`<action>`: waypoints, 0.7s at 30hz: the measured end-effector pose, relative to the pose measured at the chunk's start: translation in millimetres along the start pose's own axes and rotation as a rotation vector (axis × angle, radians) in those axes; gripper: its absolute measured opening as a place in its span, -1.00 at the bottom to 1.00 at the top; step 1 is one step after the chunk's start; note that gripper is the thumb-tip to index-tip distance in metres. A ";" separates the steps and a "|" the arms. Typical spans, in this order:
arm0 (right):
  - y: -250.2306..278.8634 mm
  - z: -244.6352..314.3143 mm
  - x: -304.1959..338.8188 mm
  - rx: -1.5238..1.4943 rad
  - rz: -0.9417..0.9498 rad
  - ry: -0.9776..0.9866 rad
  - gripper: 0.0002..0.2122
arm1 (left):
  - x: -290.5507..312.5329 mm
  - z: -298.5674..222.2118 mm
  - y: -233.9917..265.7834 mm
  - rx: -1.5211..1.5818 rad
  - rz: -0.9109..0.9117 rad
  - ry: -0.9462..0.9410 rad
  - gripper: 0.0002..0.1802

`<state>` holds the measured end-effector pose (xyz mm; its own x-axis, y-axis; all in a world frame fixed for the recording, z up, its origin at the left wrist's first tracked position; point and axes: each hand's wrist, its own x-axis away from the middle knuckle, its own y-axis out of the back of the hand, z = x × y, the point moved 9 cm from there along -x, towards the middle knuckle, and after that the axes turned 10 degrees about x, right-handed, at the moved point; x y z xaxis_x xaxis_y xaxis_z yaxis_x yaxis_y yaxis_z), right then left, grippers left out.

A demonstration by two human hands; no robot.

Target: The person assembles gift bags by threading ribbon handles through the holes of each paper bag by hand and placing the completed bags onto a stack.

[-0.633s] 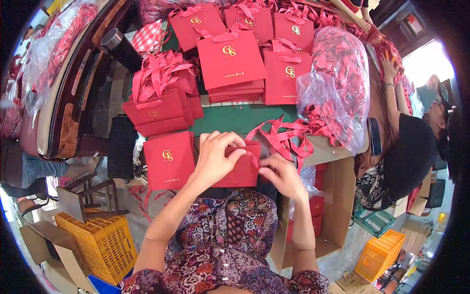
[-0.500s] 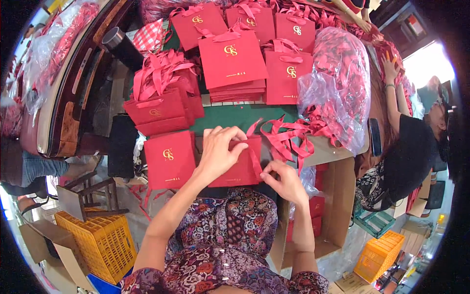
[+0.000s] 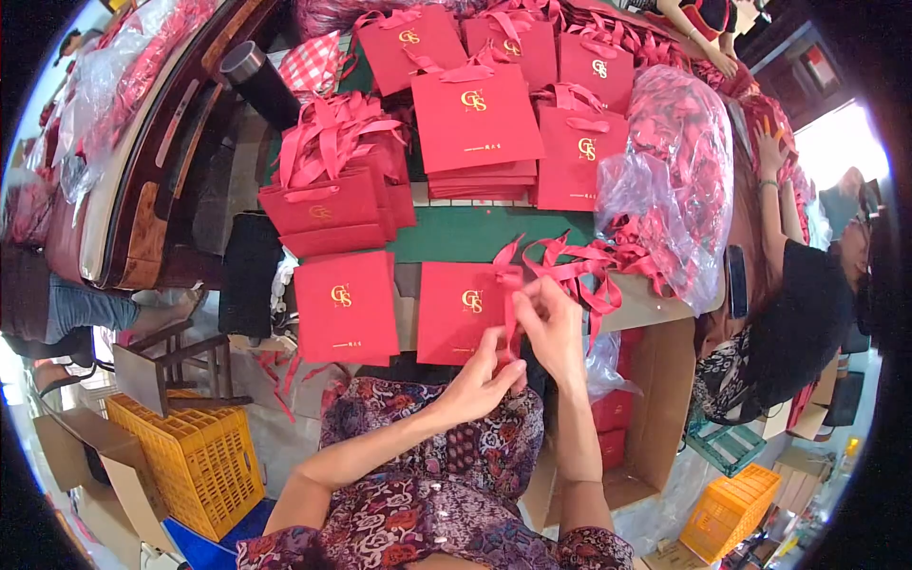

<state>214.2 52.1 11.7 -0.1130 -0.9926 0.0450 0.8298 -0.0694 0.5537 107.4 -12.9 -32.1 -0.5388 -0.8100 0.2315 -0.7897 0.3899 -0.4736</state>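
A flat red paper bag (image 3: 446,323) with a gold print lies before me at the table's near edge. Along its right side a red ribbon (image 3: 512,328) hangs down from near the top. My right hand (image 3: 553,332) pinches this ribbon at the bag's upper right. Lower down, my left hand (image 3: 475,385) has its fingers closed on the ribbon's lower part by the bag's bottom right corner. Loose red ribbons (image 3: 603,293) are heaped just beyond my right hand. To the left lies a small stack of flat red bags (image 3: 347,318) without visible handles.
Finished-looking bags with ribbon handles (image 3: 475,133) stand piled at the back. A plastic sack of ribbons (image 3: 679,171) sits at the right, a black flask (image 3: 258,85) at the back left. An open cardboard box (image 3: 655,408) stands below right. Another person's hand (image 3: 771,147) rests at far right.
My left hand has come off the bag's top and moved down to the ribbon's lower part, uncovering the gold print. My right hand has moved up to the ribbon near the bag's top.
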 end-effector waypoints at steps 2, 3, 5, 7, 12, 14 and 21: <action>10.6 -14.4 -2.5 0.041 -0.070 -0.023 -0.90 | 9.7 -1.1 4.4 -0.107 0.000 0.084 -0.64; 18.6 -19.2 -3.1 0.103 -0.096 -0.039 -0.89 | 16.1 0.7 9.9 -0.216 -0.001 0.168 -0.70; 27.8 -22.5 -2.2 0.168 -0.112 -0.042 -0.90 | 26.6 -17.8 24.1 -0.433 -0.025 0.132 -0.75; 30.7 -29.2 1.8 0.266 -0.104 -0.064 -0.90 | 30.7 -33.8 38.1 -0.603 -0.044 0.141 -0.81; 27.7 -22.1 12.1 0.548 -0.114 -0.039 -0.87 | 25.3 -77.7 54.7 -0.812 -0.085 -0.161 -0.87; 32.5 4.0 16.1 0.536 -0.197 0.048 -0.86 | 20.4 -80.4 60.8 -0.818 -0.095 -0.183 -0.86; -29.1 57.2 34.8 0.220 0.117 0.322 -0.74 | 4.0 -81.8 62.1 -0.645 -0.134 -0.178 -0.75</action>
<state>154.8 25.3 44.7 0.1809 -0.9755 -0.1249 0.6860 0.0341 0.7268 32.2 43.9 8.9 -0.4116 -0.9075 0.0836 -0.8927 0.4200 0.1634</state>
